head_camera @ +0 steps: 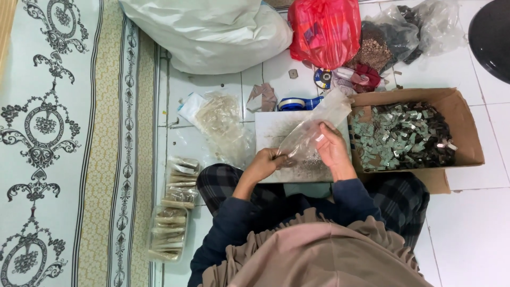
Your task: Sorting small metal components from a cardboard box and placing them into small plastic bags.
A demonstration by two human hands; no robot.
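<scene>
clear plastic bag (313, 127): long, narrow, transparent, crumpled. held tilted above the white board (271, 130), open end pointing up-right toward the cardboard box. lower end contains small dark pieces. gripped at bottom and along its right side.

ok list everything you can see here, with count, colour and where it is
clear plastic bag: one, transparent, held in both hands
board: one, pale grey, on the lap
cardboard box: one, brown, right, full of small pieces
red bag: one, top centre
white sack: one, top
filled packets: several, clear, left floor
tape roll: one, blue, behind board
rug: one, patterned, left
left hand: at bag's lower end
right hand: on bag's side
</scene>
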